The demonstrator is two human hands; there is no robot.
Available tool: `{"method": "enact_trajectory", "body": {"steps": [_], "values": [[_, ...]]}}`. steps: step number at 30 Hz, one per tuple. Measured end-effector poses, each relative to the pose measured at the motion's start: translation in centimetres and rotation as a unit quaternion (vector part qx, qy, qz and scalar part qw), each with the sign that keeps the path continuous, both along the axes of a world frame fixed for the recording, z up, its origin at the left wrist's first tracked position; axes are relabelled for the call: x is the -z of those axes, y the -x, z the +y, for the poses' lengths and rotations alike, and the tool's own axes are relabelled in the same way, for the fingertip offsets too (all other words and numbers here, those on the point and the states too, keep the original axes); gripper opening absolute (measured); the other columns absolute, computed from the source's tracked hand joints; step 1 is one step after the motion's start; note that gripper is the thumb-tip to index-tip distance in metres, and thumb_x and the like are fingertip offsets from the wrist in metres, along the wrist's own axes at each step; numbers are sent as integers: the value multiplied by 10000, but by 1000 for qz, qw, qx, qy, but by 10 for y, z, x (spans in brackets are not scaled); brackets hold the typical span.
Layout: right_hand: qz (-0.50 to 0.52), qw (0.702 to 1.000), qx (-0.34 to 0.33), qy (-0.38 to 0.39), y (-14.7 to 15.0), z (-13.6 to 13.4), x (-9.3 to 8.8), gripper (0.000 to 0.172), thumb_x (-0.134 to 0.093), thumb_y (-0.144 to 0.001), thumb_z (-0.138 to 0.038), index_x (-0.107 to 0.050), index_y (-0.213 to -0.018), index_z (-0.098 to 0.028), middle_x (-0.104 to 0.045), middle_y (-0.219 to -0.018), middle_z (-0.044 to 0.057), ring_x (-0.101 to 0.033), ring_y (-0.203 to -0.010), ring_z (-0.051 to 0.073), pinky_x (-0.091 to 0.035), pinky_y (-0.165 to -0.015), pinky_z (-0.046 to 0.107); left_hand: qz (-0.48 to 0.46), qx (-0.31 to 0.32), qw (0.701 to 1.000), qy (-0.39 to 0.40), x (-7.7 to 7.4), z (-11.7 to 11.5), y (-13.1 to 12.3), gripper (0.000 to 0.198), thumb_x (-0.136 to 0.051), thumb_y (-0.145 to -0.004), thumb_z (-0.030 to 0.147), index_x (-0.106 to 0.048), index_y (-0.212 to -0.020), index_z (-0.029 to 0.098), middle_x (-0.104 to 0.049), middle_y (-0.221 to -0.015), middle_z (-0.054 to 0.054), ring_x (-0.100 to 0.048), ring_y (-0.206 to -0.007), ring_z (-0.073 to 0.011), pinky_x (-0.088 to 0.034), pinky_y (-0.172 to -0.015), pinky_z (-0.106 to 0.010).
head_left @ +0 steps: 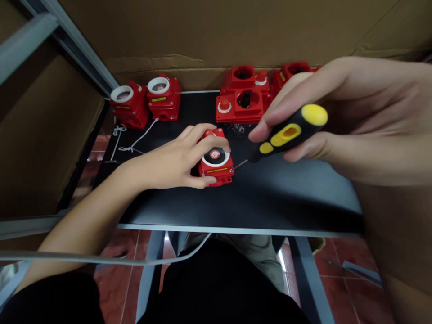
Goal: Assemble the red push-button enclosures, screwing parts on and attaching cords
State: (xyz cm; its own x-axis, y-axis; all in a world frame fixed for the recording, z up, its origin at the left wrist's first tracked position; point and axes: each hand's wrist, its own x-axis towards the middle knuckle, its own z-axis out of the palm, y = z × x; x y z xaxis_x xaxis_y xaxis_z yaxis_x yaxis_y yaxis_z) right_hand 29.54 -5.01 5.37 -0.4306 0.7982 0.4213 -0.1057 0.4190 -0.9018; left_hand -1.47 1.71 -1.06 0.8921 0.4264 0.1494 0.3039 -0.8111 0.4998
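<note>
My left hand (178, 157) is wrapped round a small red box (216, 163) with a white ring and a red button on top, holding it on the black table (276, 193). My right hand (344, 117) grips a black and yellow screwdriver (290, 132) close to the camera. The screwdriver's thin tip (240, 164) points at the box's right front corner, by a screw there.
Two red boxes with white rings (145, 102) stand at the back left, with white string (135, 141) lying before them. More red boxes (243, 94), some with open holes, are stacked at the back centre and right. Cardboard walls surround the table; a metal frame (43, 27) runs at left.
</note>
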Motion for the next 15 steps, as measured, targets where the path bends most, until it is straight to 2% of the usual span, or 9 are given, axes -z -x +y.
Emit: {"method": "enact_trajectory", "body": {"steps": [4,7,9,12,13,15], "values": [[-21,998,36,-46,0,8,5,354,-1138,-841,-188,-868,-1055,-270,-876,-1095,-47,-871,-1016,159,-694,-717,304,5,2,1000,1,-1,0,1,709,-881,-1088,528,-617,-1699,282,-564,-1794,-220,-605,-1612,-464,-543,-1385,-666],[-30,995,49,-81,1,15,11,423,-1156,-853,-308,-761,-990,-249,-832,-1030,-53,-834,-981,145,-649,-708,289,4,6,1000,-2,0,0,3,690,-861,-1101,501,-602,-1704,288,-562,-1807,-215,-584,-1646,-471,-538,-1390,-656],[-17,992,76,-94,3,16,15,494,-1174,-831,-344,-702,-939,-246,-776,-967,-48,-767,-894,131,-592,-661,276,3,15,1000,-11,1,1,3,696,-837,-1117,515,-581,-1723,290,-554,-1815,-218,-578,-1652,-477,-534,-1389,-656],[-3,987,120,-105,8,16,20,632,-1233,-713,-387,-637,-878,-254,-686,-899,-38,-596,-757,120,-454,-532,269,-3,18,1000,-15,4,3,5,736,-837,-1113,581,-570,-1737,299,-549,-1822,-216,-575,-1650,-484,-539,-1377,-642],[-1,986,129,-103,10,15,20,666,-1244,-683,-407,-621,-864,-258,-673,-889,-35,-570,-748,125,-437,-517,272,-5,17,1000,-14,4,4,5,744,-842,-1107,591,-572,-1736,299,-553,-1821,-215,-574,-1649,-485,-539,-1373,-639],[-3,987,134,-94,12,14,18,673,-1245,-672,-450,-626,-860,-267,-689,-888,-30,-577,-762,137,-480,-543,276,-10,16,1000,-12,5,4,5,749,-848,-1100,589,-576,-1735,302,-560,-1817,-212,-579,-1644,-484,-539,-1368,-637]]}}
